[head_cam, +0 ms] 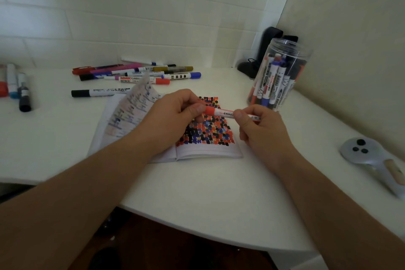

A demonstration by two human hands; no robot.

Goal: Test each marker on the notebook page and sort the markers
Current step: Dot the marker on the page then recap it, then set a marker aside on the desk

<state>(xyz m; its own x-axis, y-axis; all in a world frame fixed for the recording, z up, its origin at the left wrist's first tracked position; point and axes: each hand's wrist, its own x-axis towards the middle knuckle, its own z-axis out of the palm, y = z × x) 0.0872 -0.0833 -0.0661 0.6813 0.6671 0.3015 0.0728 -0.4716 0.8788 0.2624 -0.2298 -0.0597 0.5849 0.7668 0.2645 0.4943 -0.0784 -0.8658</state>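
A red-capped white marker (225, 113) is held level above the open notebook (206, 151). My left hand (173, 114) pinches its red cap (209, 110) and my right hand (260, 128) grips the barrel. The cap sits on the marker. The notebook's right page (210, 127) is covered with red, black and blue test dabs. A clear jar (278, 74) at the right holds several markers upright. A pile of markers (140, 72) lies at the back, and one black-capped marker (96, 92) lies apart in front of it.
A few more markers (17, 87) lie at the far left edge. A grey controller (372, 160) rests at the right. Dark objects (263, 52) stand in the back corner behind the jar. The table's front edge curves just below my forearms.
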